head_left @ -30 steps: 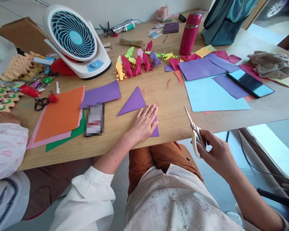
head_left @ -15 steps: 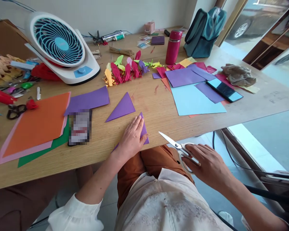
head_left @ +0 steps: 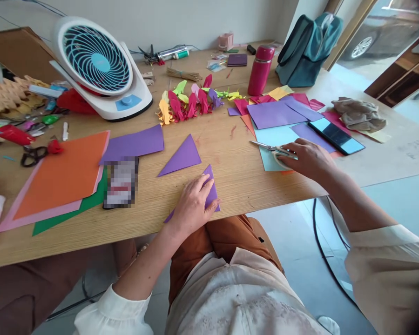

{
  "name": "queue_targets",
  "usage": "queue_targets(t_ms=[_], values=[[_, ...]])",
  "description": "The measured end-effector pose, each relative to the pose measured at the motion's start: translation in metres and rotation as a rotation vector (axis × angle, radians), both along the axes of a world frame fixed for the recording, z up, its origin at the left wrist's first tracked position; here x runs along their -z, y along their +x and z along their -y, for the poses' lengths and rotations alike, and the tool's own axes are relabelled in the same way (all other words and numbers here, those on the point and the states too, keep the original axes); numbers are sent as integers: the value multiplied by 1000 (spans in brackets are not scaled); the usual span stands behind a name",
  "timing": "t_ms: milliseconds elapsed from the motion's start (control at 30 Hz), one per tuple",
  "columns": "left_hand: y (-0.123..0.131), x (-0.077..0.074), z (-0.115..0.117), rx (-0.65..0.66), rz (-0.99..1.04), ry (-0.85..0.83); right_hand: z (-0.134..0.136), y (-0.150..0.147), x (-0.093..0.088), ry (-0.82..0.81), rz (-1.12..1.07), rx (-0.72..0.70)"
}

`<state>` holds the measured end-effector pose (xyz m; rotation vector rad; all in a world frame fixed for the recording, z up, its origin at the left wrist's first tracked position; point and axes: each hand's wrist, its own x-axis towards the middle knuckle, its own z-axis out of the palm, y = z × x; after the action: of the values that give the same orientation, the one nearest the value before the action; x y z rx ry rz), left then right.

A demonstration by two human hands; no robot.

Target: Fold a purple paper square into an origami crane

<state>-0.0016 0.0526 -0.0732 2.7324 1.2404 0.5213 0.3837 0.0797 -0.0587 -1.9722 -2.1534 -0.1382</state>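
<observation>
Flat on a folded purple paper triangle [head_left: 212, 190] at the table's near edge lies my left hand [head_left: 190, 204], fingers stretched out; it covers much of the paper. A second purple triangle [head_left: 182, 157] rests just beyond it. My right hand [head_left: 309, 159] grips white-handled scissors [head_left: 276, 150] by the handles, over the light blue sheet [head_left: 270, 163]. The blades point left and look nearly closed. Whether the scissors touch the sheet I cannot tell. More purple paper [head_left: 268, 114] overlaps the blue sheet's far side.
A phone [head_left: 336, 136] and crumpled brown cloth [head_left: 359, 114] lie at right. A red flask [head_left: 261, 72], teal backpack [head_left: 309, 51] and fan [head_left: 97, 65] stand behind. Orange sheets [head_left: 61, 172], another phone [head_left: 121, 183] and black-handled scissors [head_left: 34, 156] lie left. Folded paper pieces [head_left: 190, 103] sit mid-table.
My right hand has carried the scissors from over my lap, up and to the right, onto or over the blue sheet. My left hand stays on the purple triangle. The view has shifted slightly.
</observation>
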Motion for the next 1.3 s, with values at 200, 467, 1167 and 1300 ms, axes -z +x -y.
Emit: queue_targets(t_ms=[200,467,1167,1300], values=[[-2,0,9,39,-16,-6,59,-76,10,297,-155,-1],[-7,0,28,65,-184,-6,147,-125,35,169,-23,-255],[-31,-4,62,183,95,132,121,-173,23,168,-633,-320],[-23,-15,65,179,128,222,118,-185,12,-76,-961,-246]])
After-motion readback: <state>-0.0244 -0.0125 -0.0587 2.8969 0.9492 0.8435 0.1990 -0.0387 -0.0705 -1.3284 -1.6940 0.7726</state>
